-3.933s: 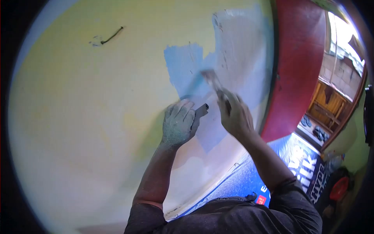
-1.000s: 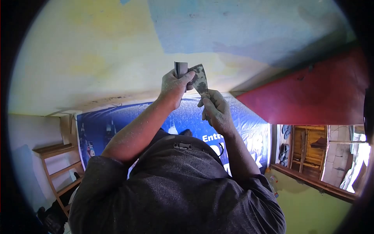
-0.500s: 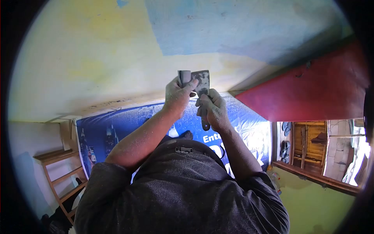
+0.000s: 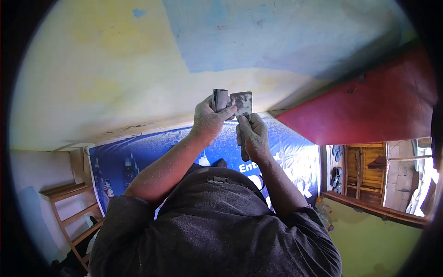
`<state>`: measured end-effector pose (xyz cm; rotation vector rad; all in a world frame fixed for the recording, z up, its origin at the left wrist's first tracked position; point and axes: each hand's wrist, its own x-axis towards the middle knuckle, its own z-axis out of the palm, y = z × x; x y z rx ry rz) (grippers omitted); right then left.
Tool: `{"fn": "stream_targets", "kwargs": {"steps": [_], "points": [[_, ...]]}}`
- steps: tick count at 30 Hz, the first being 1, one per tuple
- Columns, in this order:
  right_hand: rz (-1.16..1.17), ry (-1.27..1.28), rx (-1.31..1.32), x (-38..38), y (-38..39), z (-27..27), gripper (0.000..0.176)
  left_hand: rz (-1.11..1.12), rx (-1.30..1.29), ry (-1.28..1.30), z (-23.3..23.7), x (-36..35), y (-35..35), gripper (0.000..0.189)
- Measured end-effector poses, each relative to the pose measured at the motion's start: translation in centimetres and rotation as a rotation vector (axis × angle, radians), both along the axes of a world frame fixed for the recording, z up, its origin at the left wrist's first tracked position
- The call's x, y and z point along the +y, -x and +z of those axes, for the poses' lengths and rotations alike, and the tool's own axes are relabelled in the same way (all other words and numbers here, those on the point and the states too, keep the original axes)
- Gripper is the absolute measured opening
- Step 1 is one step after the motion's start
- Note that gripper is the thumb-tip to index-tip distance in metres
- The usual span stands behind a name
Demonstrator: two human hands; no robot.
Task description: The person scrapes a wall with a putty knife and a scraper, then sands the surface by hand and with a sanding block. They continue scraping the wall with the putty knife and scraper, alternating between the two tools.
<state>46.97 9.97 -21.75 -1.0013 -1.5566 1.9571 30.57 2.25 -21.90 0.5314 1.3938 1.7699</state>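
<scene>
My left hand (image 4: 208, 119) is closed around a folded grey sheet that looks like sandpaper (image 4: 220, 100), and its thumb reaches across to the blade beside it. In my right hand (image 4: 256, 138) is a putty knife (image 4: 242, 102), gripped at the handle with its flat, worn blade upward. The blade carries whitish patches and dark stains. Both hands are close together in front of the wall (image 4: 152, 78), and pale dust coats the forearms. The fingers partly hide the knife's handle.
A dusty blue printed banner (image 4: 134, 157) lies below the hands. To the left stands a wooden ladder (image 4: 76, 214). A red panel (image 4: 364, 111) slants in at the right, above an opening with sandals (image 4: 337, 177). Plastic bottles (image 4: 325, 213) stand near the green surface (image 4: 374, 240).
Both hands, with the putty knife and the folded sheet, sit slightly lower in view. The left thumb stays against the blade. The view of the wall has shifted a little.
</scene>
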Motion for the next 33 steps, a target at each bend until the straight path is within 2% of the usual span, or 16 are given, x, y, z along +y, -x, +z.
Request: {"fn": "stream_targets", "kwargs": {"steps": [13, 16, 21, 25, 30, 33], "points": [[-0.002, -0.057, -0.084, 1.0, 0.7, -1.0, 0.025, -0.137, -0.003, -0.016, -0.2, 0.5, 1.4, 0.037], [-0.007, -0.083, -0.108, 1.0, 1.1, -0.5, 0.027, -0.149, 0.065, 0.008, -0.1, 0.4, 1.8, 0.036], [-0.006, -0.097, -0.071, 1.2, 1.1, -0.8, 0.027, -0.104, -0.065, -0.051, -0.1, 0.6, 1.5, 0.036], [0.022, -0.078, -0.067, 1.2, 1.1, -0.7, 0.023, -0.086, -0.154, -0.030, 0.3, 0.5, 1.5, 0.034], [0.076, -0.107, -0.075, 1.6, 0.9, -0.5, 0.016, -0.079, -0.097, -0.006, -0.1, 0.9, 2.3, 0.033], [0.198, -0.136, -0.112, 2.1, -0.2, 0.3, 0.020, -0.068, -0.056, 0.016, 0.4, 1.0, 2.7, 0.034]]}}
